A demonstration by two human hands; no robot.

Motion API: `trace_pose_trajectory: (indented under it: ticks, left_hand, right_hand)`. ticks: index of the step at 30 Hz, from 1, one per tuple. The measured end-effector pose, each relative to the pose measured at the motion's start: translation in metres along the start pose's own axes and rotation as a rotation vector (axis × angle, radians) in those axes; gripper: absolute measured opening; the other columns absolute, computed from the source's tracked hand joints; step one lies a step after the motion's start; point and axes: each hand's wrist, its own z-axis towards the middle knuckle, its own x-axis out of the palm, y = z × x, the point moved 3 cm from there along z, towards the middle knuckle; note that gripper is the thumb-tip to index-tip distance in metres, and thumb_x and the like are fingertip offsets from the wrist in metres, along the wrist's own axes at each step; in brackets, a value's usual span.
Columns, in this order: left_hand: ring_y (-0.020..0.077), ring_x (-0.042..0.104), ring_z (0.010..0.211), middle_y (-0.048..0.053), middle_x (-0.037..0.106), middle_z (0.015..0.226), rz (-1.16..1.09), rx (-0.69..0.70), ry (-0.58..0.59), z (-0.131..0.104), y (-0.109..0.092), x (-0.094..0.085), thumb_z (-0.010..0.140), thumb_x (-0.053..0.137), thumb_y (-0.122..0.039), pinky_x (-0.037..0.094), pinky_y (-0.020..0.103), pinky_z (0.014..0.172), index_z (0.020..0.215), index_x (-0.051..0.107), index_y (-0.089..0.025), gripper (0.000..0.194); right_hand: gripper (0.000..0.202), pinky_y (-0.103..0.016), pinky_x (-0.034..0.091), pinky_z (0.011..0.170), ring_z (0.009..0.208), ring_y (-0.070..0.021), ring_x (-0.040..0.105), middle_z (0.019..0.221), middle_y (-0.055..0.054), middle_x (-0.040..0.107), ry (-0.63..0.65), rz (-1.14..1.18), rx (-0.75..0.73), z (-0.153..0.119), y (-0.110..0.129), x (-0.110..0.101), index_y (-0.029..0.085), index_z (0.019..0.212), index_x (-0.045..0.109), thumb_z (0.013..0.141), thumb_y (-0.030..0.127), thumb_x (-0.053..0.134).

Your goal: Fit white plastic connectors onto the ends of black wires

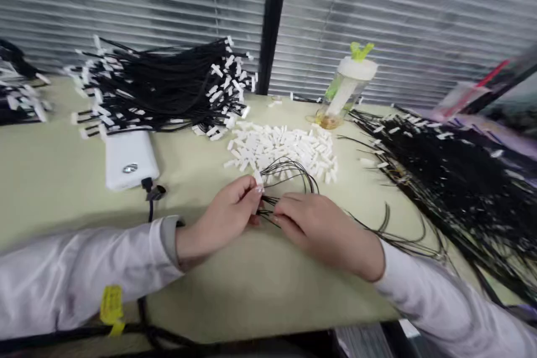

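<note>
Pale green counter (50,179); black cords (159,84) with white tips; white connector pile (285,148); white power bank (128,159); clear bottle (346,89), white lid, green spout; grey striped blinds (126,0).

Desk (50,179) pale green, set against closed window blinds (138,5) split by a dark vertical post (273,22); white power bank (129,159) at left, black cable plugged into its near edge; bundle of tagged black cords (159,86) behind it; clear bottle (346,92) with white lid and green top at back right; second large heap of black cords (453,179) along the right side.
</note>
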Motion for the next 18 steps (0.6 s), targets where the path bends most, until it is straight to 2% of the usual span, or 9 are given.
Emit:
trace_pose_trajectory:
  ticks: [4,8,12,14,16,18]
  left_hand:
    - [0.0085,0.05,0.053,-0.006,0.042,0.062,0.017,-0.005,0.014,-0.004,-0.004,0.004,0.085,0.037,-0.037,0.045,0.024,0.053,0.067,0.038,-0.019,0.025]
    - [0.0092,0.051,0.054,-0.005,0.044,0.062,0.036,0.014,0.026,-0.003,-0.005,0.005,0.085,0.036,-0.036,0.045,0.024,0.054,0.069,0.039,-0.019,0.024]
    - [0.0085,0.051,0.051,-0.006,0.044,0.063,0.01,-0.001,-0.011,-0.003,-0.004,0.003,0.085,0.036,-0.035,0.046,0.024,0.052,0.068,0.038,-0.019,0.023]
    - [0.0081,0.052,0.05,-0.006,0.044,0.064,-0.009,-0.014,-0.024,-0.003,-0.004,0.002,0.085,0.036,-0.035,0.046,0.024,0.052,0.068,0.037,-0.019,0.023]
    - [0.0079,0.052,0.049,-0.006,0.045,0.065,-0.021,-0.019,-0.026,-0.002,-0.004,0.001,0.085,0.036,-0.035,0.046,0.024,0.052,0.068,0.037,-0.019,0.023]
    - [0.0079,0.053,0.049,-0.005,0.045,0.065,-0.027,-0.016,-0.021,-0.002,-0.004,0.002,0.085,0.036,-0.035,0.046,0.024,0.052,0.068,0.037,-0.019,0.023]
  right_hand:
    - [0.024,-0.025,0.034,0.061,0.067,-0.0125,0.052,0.074,-0.001,0.058,0.019,0.006,0.015,0.002,0.001,0.002,0.019,0.081,0.052,0.089,0.027,0.03]
    - [0.023,-0.026,0.03,0.055,0.062,-0.0136,0.053,0.069,-0.001,0.059,0.025,-0.123,0.003,0.0,0.001,-0.001,0.019,0.08,0.053,0.087,0.027,0.033]
    - [0.018,-0.025,0.026,0.048,0.048,-0.0119,0.048,0.052,0.001,0.055,-0.021,-0.238,0.07,-0.009,-0.012,-0.023,0.02,0.069,0.056,0.08,0.023,0.043]
    - [0.013,-0.024,0.028,0.047,0.043,-0.0099,0.045,0.047,0.002,0.052,-0.165,-0.185,0.194,-0.017,-0.028,-0.042,0.021,0.069,0.06,0.076,0.022,0.049]
    - [0.009,-0.024,0.033,0.048,0.044,-0.0088,0.046,0.051,0.001,0.056,-0.462,-0.03,0.333,-0.028,-0.048,-0.064,0.02,0.074,0.064,0.073,0.022,0.055]
    - [0.015,-0.025,0.04,0.053,0.056,-0.0115,0.055,0.068,-0.003,0.062,-0.802,0.228,0.407,-0.039,-0.069,-0.079,0.018,0.085,0.065,0.072,0.019,0.057]
